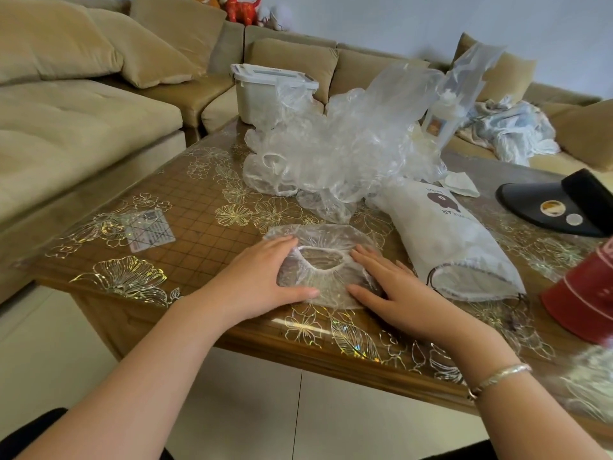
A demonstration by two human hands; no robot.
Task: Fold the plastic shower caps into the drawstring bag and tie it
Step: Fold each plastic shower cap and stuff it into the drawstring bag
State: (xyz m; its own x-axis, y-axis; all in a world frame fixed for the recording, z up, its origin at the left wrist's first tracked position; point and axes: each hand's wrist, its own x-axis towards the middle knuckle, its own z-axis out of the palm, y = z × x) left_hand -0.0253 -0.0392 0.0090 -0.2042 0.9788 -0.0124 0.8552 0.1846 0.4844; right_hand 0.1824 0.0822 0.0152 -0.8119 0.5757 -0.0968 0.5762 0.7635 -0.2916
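Shower cap (pixel 323 260): one thin, crinkled, clear film disc with a white elastic rim lies flat at the table (pixel 199 227) near edge. The left hand (pixel 262 277) presses its 9 o'clock side and the right hand (pixel 394 287) its 3 o'clock side, fingers straight and slightly spread, probably to flatten it for folding. The remaining caps (pixel 335 151) are heaped at 12 o'clock. The white fabric drawstring bag (pixel 447 240) lies at 3 o'clock, mouth open toward the person.
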